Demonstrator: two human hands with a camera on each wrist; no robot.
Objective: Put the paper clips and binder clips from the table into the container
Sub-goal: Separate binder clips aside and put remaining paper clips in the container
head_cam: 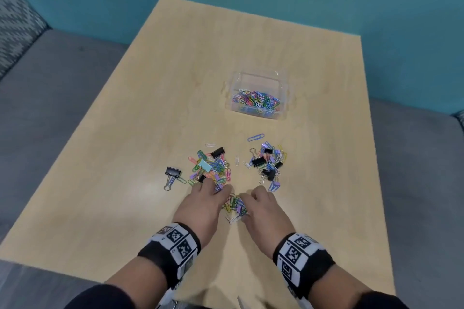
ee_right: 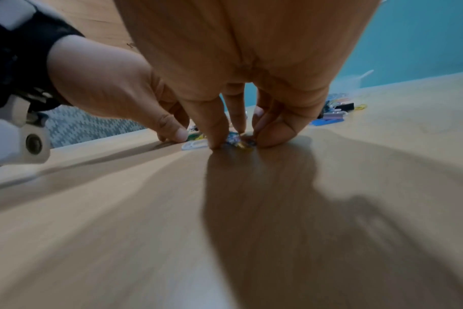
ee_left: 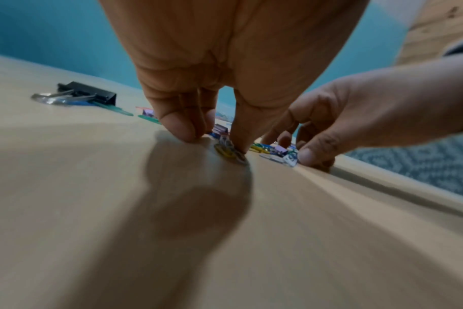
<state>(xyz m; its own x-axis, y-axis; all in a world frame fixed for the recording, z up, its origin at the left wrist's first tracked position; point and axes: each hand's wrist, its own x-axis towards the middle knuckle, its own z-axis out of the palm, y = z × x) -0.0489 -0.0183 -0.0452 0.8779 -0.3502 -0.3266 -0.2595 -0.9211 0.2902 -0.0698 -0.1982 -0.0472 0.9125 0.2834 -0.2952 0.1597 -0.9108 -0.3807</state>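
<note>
A small heap of coloured paper clips (head_cam: 235, 206) lies on the wooden table (head_cam: 150, 133) between my two hands. My left hand (head_cam: 216, 195) curls its fingertips down onto the heap's left side and pinches clips (ee_left: 229, 148) against the table. On the right side, my right hand (head_cam: 249, 202) pinches clips (ee_right: 238, 142) between thumb and fingers. Two larger piles lie just beyond: a left pile (head_cam: 211, 168) and a right pile (head_cam: 270, 163), each mixing paper clips with binder clips. The clear container (head_cam: 282, 83) stands farther back, partly filled with paper clips.
A lone black binder clip (head_cam: 172, 172) lies left of the left pile, also seen in the left wrist view (ee_left: 87, 93). Loose single clips (head_cam: 255, 137) lie between the piles and the container. A grey couch surrounds the table; a teal wall stands behind.
</note>
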